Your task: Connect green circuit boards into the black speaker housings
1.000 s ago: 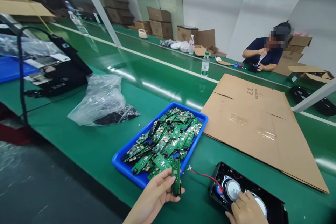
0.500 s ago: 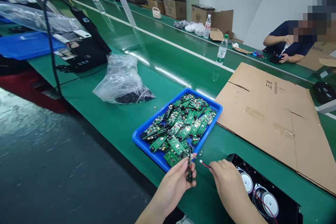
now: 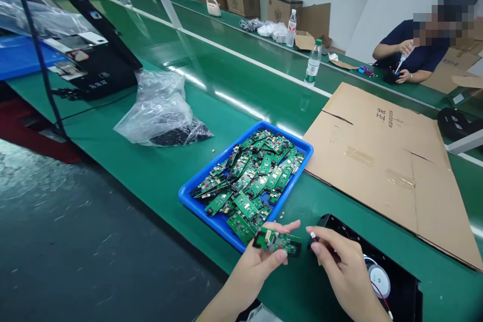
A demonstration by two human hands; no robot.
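Observation:
My left hand (image 3: 260,266) grips a green circuit board (image 3: 281,242), its component side turned up, with the thumb on its near edge. Just to the right, my right hand (image 3: 339,256) pinches a small white plug (image 3: 313,235) on a red and black cable. The plug and the board are apart. Beneath and beyond my right hand lies a black speaker housing (image 3: 403,287) with a round white-backed speaker (image 3: 379,280) and a loose red wire; my hand and forearm hide part of it. A blue tray (image 3: 184,193) full of similar boards sits beyond my left hand.
A flat cardboard sheet (image 3: 377,161) covers the bench at right. Clear plastic bags (image 3: 162,110) and a black device (image 3: 101,68) stand at left. A water bottle (image 3: 313,63) is near the bench's far side. Across from me, a person (image 3: 415,50) works with a tool.
My left hand has turned the board from edge-on to face-up. My right hand has shifted its fingers close to the plug. The whole view has moved slightly.

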